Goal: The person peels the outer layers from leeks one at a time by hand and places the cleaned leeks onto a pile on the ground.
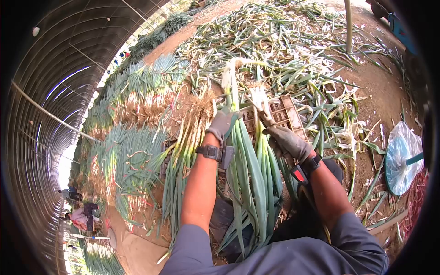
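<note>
My left hand (222,124), in a grey glove, is closed around a long green onion (234,87). Its pale end points away from me, and a dry outer layer hangs bent at the top. My right hand (289,143), also gloved, grips a narrow brown tool (266,117) that looks like a knife, slanting up and left. White stalks of another green onion bunch (259,97) lie beside the tool's tip. Long green leaves (250,169) trail down towards my lap. Left of my left hand, rooted green onions (189,126) lie together in a pile.
A brown plastic crate (293,114) sits beyond my hands. Stripped leaves (279,41) cover the ground ahead. Tied onion bundles (137,146) line the left side under an arched tunnel frame. A pole (348,27) stands at the back right, and a plastic bag (401,160) lies at right.
</note>
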The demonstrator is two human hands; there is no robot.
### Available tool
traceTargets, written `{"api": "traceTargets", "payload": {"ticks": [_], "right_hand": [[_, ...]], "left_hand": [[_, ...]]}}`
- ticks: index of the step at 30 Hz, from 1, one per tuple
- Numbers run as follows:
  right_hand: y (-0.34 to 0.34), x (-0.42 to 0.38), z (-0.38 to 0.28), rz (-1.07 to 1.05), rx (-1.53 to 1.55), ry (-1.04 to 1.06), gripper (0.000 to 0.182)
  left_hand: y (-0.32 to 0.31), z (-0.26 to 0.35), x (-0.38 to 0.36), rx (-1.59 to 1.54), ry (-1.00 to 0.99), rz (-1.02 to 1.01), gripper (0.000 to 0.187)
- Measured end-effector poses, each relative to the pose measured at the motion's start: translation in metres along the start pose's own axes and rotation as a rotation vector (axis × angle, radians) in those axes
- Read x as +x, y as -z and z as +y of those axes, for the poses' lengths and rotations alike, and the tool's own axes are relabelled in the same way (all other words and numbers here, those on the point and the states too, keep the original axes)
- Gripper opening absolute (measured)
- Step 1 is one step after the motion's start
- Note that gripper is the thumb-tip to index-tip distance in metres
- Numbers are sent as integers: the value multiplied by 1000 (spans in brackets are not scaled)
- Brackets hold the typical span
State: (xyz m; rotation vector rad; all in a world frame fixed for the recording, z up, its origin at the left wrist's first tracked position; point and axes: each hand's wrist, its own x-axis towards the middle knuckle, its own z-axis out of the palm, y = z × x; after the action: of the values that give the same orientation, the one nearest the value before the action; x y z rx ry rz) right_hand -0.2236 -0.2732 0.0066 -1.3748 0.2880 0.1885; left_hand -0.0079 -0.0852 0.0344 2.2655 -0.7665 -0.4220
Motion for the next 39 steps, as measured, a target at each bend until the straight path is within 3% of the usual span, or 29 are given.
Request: {"api": "traceTargets", "payload": {"ticks": [4,8,10,11,12,14,15,18,20,22,24,26,29,32,33,37,39], "right_hand": [[6,14,19,269,131,58,45],[17,12,21,226,63,19,47],[18,12,24,197,60,-17,48],[17,14,27,185,57,-44,48],[15,16,30,168,55,-74,48],[12,14,30,136,25,-82,47],[12,16,32,96,22,-67,45],[0,19,33,-63,-55,-97,42],[-15,16,34,-127,-131,-164,42],[-27,18,45,-182,-176,-157,47],[-34,26,50,-230,-228,-139,53],[-41,27,47,-231,-235,-139,53],[-47,33,46,-221,-251,-131,51],[-49,33,41,-224,-287,-173,52],[-52,30,37,-207,-261,-180,52],[-52,32,34,-228,-310,-218,51],[-55,28,23,-216,-343,-224,51]], "left_hand": [[-40,15,21,91,123,-30,81],[-105,15,6,-98,187,-90,64],[-143,-20,10,-120,88,-80,51],[-181,-76,30,-392,77,-78,36],[-178,-53,12,-378,56,-101,36],[-151,-5,-28,-408,309,-245,34],[-151,-32,-31,-220,172,-235,34],[-107,-55,-75,17,197,36,32],[-71,-112,-97,352,190,291,35],[-27,-125,-121,591,412,336,35],[-5,-157,-133,771,475,343,36],[8,-193,-136,781,522,355,38],[22,-198,-122,763,637,346,39],[20,-206,-112,880,464,446,40],[22,-202,-106,921,530,307,42],[12,-188,-85,841,530,198,47],[12,-192,-81,669,639,301,47]]}}
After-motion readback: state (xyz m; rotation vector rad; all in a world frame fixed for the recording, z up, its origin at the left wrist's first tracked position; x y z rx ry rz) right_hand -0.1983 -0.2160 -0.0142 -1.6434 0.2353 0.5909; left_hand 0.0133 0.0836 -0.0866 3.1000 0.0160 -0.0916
